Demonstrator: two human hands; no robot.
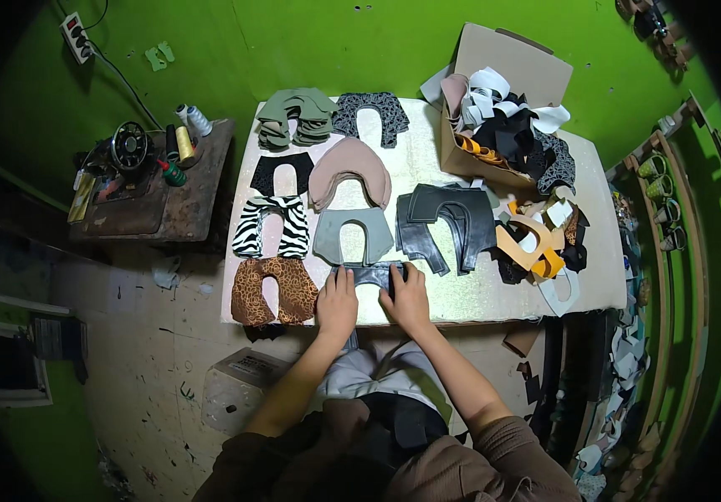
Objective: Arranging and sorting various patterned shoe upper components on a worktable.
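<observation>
Touching black material (367,274) | two hands (338,301) (409,299) | one zebra-print stack (248,227) | one carton (482,171)

Black sewing machine (129,148) near thread spools (184,144), white power strip (76,38) on green wall (318,42), cardboard box (249,366) on floor (138,335).

No legible text: just dark printing (256,363), too small to read, on near-left cardboard box (240,386)

Green wall (318,50), scuffed pale floor (143,335)
</observation>
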